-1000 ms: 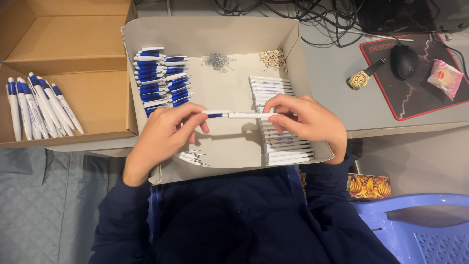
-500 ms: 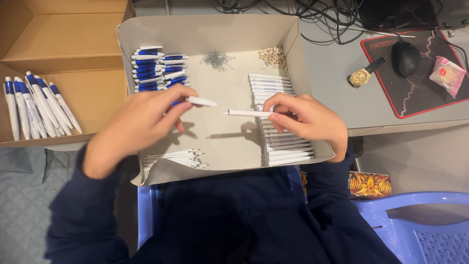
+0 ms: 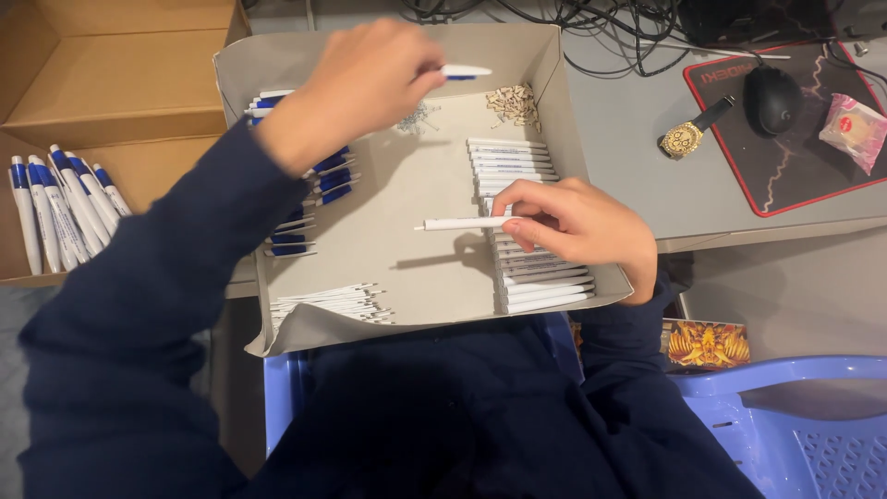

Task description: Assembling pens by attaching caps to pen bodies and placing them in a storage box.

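My right hand (image 3: 577, 226) pinches a white pen barrel (image 3: 462, 224) level above the grey cardboard tray (image 3: 416, 231); my left hand (image 3: 360, 83) grips a blue-and-white pen top (image 3: 465, 71) over the tray's far end. Both look light, stiff, slick — best held mid-length.

pink sweet packet (image 3: 854, 127) on mat, orange-yellow pack (image 3: 708, 342) below desk

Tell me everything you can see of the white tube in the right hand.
The white tube is a slim, straight pen barrel, plain white and plastic-looking, with no blue part visible on it. It lies roughly level, pointing left over the grey tray. The right hand pinches its right end between fingertips; its left end hangs free above the tray floor, casting a shadow below. It sits beside the row of white barrels.
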